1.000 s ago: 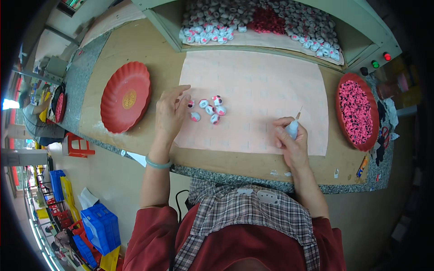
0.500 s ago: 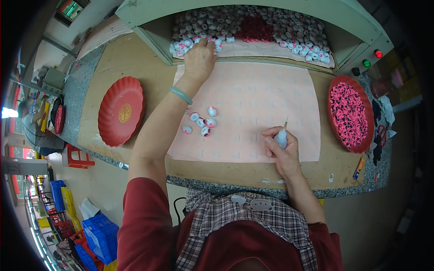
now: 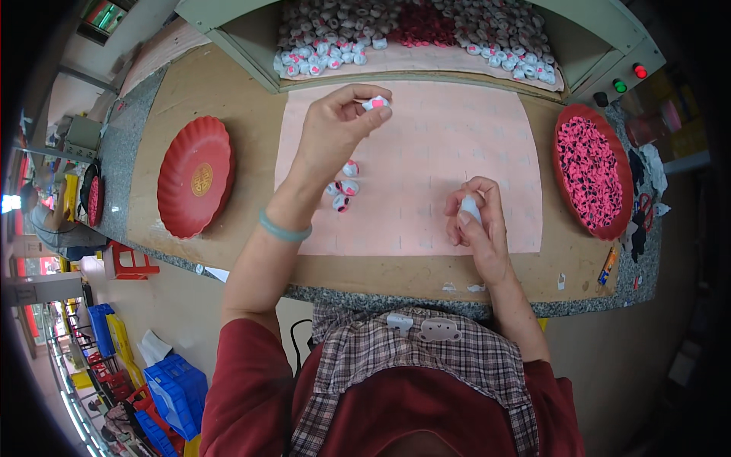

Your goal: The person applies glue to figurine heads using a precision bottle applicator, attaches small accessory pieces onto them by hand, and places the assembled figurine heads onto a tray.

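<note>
Between thumb and fingers, my left hand (image 3: 329,129) pinches a small white round piece with a pink patch (image 3: 377,103), above the far left part of a pink sheet (image 3: 411,167). A green bangle (image 3: 285,227) circles that wrist. My right hand (image 3: 487,232) is closed around a small pale squeeze bottle (image 3: 470,207) over the sheet's right side; its fine tip cannot be made out now. Several similar white pieces (image 3: 349,188) with pink and dark marks lie on the sheet below my left hand.
A green metal cabinet (image 3: 586,49) at the back holds rows of white pieces (image 3: 320,57) and a dark red heap (image 3: 422,29). Red scalloped dishes stand left (image 3: 171,183) and right (image 3: 626,190), the right one full of pink-and-black bits. Scissors (image 3: 646,207) lie far right; a person (image 3: 57,225) is far left.
My left hand has come back from the cabinet's front edge with a white piece. The bottle in my right hand has tipped, and its needle tip no longer shows clearly.
</note>
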The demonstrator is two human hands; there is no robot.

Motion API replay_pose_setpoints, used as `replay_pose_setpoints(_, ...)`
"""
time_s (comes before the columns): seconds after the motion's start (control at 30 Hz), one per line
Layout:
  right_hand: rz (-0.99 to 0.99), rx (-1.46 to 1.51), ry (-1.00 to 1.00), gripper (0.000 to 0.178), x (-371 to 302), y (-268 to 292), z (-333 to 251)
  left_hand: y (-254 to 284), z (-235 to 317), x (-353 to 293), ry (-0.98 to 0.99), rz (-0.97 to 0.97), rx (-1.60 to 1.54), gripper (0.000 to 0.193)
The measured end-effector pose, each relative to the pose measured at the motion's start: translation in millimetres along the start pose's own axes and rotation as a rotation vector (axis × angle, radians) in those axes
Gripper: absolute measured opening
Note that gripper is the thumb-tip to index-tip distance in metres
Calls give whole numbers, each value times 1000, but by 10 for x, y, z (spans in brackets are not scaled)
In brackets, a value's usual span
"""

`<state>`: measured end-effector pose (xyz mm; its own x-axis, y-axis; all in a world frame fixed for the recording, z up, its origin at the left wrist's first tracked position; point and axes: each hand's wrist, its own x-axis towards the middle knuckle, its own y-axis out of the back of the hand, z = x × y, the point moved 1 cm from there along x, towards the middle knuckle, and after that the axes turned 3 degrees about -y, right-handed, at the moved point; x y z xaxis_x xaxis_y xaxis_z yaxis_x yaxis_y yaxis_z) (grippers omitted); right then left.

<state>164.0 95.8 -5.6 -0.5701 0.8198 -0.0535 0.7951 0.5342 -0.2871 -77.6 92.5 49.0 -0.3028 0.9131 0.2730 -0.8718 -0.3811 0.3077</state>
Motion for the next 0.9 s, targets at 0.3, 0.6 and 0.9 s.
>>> replay_pose_setpoints(0.3, -12, -137, 64, 25, -45, 30, -207, -228, 113, -796, 340, -195, -779, 28)
replay_pose_setpoints(0.6, -22, 131, 77, 21, -129, 74, -256, -300, 90, -1019, 416, -138, -922, 31)
replay_pose_setpoints(0.9, 50, 143, 160, 30, -151, 58, -316, -320, 13, -1064, 443, -183, -1065, 32)
